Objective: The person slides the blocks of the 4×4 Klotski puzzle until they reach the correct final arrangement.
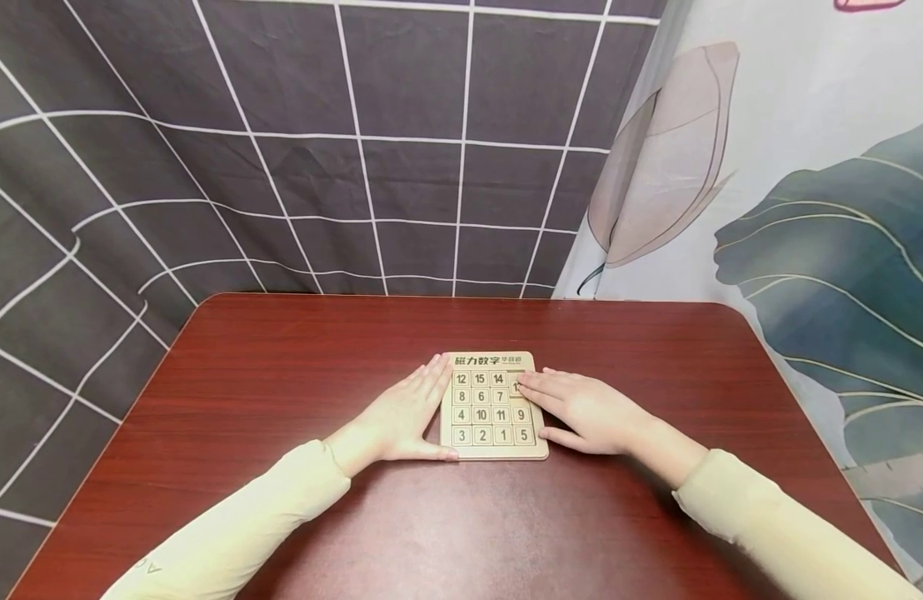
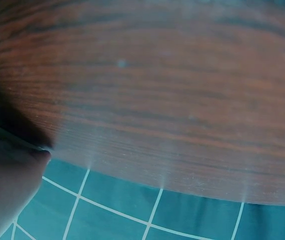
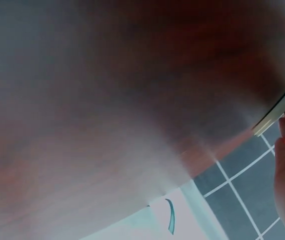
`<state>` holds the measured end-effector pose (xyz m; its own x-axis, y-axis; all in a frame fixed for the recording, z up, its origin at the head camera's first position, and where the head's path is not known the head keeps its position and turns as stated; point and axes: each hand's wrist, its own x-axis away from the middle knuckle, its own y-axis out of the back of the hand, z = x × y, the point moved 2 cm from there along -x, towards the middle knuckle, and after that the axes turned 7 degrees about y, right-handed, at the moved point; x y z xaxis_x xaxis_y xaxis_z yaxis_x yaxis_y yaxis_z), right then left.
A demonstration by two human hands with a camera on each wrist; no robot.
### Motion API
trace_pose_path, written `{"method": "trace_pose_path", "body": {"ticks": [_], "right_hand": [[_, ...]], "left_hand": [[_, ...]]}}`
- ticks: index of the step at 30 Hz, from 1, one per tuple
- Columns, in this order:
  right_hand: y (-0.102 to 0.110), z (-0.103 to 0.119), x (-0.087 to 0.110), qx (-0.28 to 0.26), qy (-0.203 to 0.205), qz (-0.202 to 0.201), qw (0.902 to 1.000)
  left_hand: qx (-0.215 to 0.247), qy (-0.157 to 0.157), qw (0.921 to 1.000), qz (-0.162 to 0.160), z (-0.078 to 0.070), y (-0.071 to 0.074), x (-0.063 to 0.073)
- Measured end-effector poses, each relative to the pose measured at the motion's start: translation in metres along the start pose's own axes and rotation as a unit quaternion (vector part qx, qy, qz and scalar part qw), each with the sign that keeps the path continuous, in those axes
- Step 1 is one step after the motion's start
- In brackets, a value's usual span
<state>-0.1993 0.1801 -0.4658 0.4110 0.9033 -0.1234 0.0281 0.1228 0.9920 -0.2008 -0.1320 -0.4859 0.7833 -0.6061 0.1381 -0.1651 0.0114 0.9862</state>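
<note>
A wooden number sliding puzzle (image 1: 480, 452) lies flat on the table, with Chinese lettering along its top. Its square tiles sit in rows inside a frame. My left hand (image 1: 401, 417) rests against the puzzle's left side, fingers extended to the upper left corner and thumb at the lower left corner. With straight fingers, my right hand (image 1: 592, 412) touches a partly covered tile (image 1: 516, 387) in the right column, its thumb by the right edge. That tile sits between the top two rows. In the right wrist view, the puzzle's edge (image 3: 277, 112) shows beside the fingers.
The reddish-brown wooden table (image 1: 319, 333) has rounded far corners. Behind it hangs a dark cloth (image 1: 409, 183) with a white grid. A white curtain (image 1: 656, 267) with large leaf prints hangs at the right.
</note>
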Motion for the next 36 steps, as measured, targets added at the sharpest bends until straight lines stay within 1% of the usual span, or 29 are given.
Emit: {"method": "trace_pose_path", "body": {"ticks": [7, 13, 16, 19, 29, 32, 36], "right_hand": [[-0.002, 0.009, 0.006, 0.004, 0.019, -0.009, 0.9998], [0.002, 0.006, 0.004, -0.008, 0.004, -0.020, 0.9998], [0.003, 0.001, -0.001, -0.016, -0.009, -0.022, 0.9996], [0.003, -0.003, -0.008, -0.022, -0.013, -0.019, 0.9995], [-0.003, -0.005, -0.034, -0.014, 0.006, 0.001, 0.9999], [-0.003, -0.004, -0.036, -0.015, 0.007, 0.013, 0.9998], [-0.002, -0.004, -0.033, -0.026, 0.000, 0.022, 0.9994]], "left_hand": [[0.005, 0.002, 1.0000, 0.001, 0.000, 0.002, 0.002], [0.009, -0.001, 1.0000, 0.001, -0.001, 0.005, 0.002], [0.010, -0.003, 0.9999, 0.001, -0.001, 0.004, 0.002], [0.009, -0.003, 1.0000, 0.001, -0.001, 0.004, 0.002], [0.014, 0.001, 0.9999, 0.003, 0.000, 0.004, 0.002], [0.017, 0.001, 0.9998, 0.006, 0.000, 0.004, 0.002], [0.016, 0.001, 0.9998, 0.006, 0.000, 0.004, 0.002]]}}
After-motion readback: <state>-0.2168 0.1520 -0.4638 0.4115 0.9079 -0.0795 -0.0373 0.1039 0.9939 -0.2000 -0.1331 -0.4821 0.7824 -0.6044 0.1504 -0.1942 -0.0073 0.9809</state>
